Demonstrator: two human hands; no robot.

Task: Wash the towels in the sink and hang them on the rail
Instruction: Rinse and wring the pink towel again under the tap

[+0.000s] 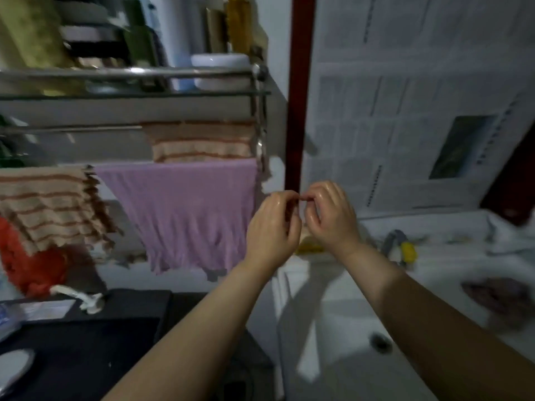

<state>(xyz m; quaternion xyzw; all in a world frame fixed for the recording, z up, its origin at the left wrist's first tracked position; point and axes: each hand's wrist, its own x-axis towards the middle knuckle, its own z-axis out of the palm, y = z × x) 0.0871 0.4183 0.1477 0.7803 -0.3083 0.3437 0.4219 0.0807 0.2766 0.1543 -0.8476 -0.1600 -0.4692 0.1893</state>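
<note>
Three Towels Hang on the Rail

Three towels are up on the metal rail (127,73) on the wall. One purple towel (185,215) hangs in the middle. A striped towel (49,204) hangs to its left, and another striped towel (202,143) hangs on a bar behind and above it. The white sink (341,314) is down on the right, with its drain (380,342) showing.

Both hands are held up in front of the wall, just right of the purple towel. They look wet and shiny. The left hand (272,227) and the right hand (333,215) have curled fingers, and their fingertips meet at the top. It is too blurry to tell if they pinch something small between them. Neither hand touches a towel.

Jars and bottles stand on the shelf above the rail. Newspaper (405,111) covers the wall on the right.
</note>
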